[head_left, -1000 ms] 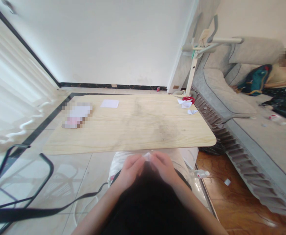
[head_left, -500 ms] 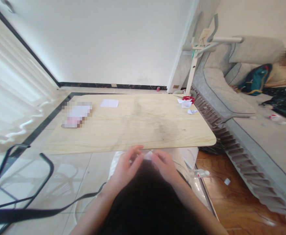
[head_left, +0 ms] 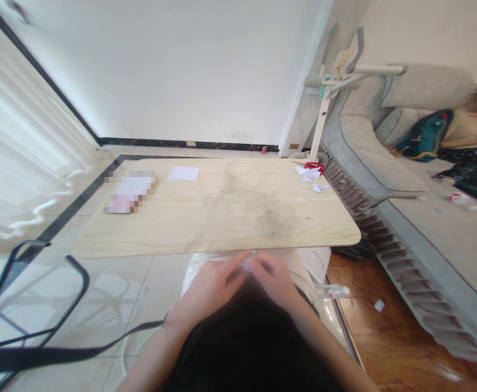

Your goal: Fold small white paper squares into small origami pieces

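Below the near edge of the wooden table (head_left: 173, 218), in front of my black top, my two hands meet. Between their fingertips is a small piece of white paper (head_left: 247, 265), mostly covered by the fingers and slightly blurred. My left hand (head_left: 217, 277) is closed on the paper from the left, with its fingers pointing inward. From the right, my right hand (head_left: 274, 273) pinches it, fingers curled. Folded white paper pieces (head_left: 310, 175) lie at the table's far right corner beside red-handled scissors (head_left: 315, 166). A flat stack of white paper (head_left: 184, 173) rests near the back edge.
A blurred-out box-like item (head_left: 130, 193) sits at the table's left. To the right is a grey sofa (head_left: 401, 163) with a seated person (head_left: 470, 122) and a teal backpack (head_left: 429, 136). A plastic bottle (head_left: 336, 291) lies beside my legs; a black metal frame (head_left: 50, 326) stands at left.
My left hand has turned and its fingers have moved in toward the right hand, covering more of the paper. The things on the table have stayed in place.
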`<state>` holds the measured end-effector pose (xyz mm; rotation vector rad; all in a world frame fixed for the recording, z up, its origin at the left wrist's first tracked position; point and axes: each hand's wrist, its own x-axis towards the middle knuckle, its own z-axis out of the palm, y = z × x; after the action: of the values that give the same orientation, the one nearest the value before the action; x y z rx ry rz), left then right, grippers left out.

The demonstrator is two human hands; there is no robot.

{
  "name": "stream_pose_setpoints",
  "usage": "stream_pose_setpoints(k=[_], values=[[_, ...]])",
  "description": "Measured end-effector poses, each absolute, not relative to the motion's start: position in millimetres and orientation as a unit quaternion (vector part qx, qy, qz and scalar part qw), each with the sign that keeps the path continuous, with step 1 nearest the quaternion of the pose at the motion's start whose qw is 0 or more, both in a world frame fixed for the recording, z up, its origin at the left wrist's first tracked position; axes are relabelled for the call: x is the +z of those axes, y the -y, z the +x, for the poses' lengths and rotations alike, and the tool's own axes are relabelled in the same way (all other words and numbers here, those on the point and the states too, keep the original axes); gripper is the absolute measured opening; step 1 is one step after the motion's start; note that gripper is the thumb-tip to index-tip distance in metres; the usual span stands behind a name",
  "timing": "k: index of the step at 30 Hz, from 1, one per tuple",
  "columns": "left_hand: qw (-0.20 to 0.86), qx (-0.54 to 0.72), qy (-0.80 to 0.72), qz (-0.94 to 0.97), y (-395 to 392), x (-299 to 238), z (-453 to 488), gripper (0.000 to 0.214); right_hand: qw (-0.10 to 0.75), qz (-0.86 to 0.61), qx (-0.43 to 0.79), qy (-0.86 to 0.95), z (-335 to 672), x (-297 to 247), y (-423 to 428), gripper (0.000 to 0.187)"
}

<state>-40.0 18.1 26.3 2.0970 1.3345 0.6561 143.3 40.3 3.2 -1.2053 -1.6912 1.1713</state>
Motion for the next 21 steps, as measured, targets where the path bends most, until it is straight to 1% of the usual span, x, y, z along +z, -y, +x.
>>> stream_pose_setpoints(k=[5,12,17,21], values=[[0.274,0.245,-0.497,0.786,-18.8,21.1,-41.5,0.047,0.340,-0.461,0.425,0.700,141.0,6.2,-39.0,0.031],[0.262,0.283,-0.487,0.784,-18.9,18.9,-39.4,0.047,0.345,-0.460,0.406,0.710,141.0,8.7,-39.3,0.032],[0.280,0.288,-0.473,0.784,-19.7,24.2,-40.3,0.038,0.356,-0.449,0.436,0.694,140.8,8.3,-39.0,0.033],[0.289,0.276,-0.484,0.778,-18.3,24.7,-38.8,0.037,0.369,-0.444,0.450,0.682,141.8,4.7,-38.6,0.035]])
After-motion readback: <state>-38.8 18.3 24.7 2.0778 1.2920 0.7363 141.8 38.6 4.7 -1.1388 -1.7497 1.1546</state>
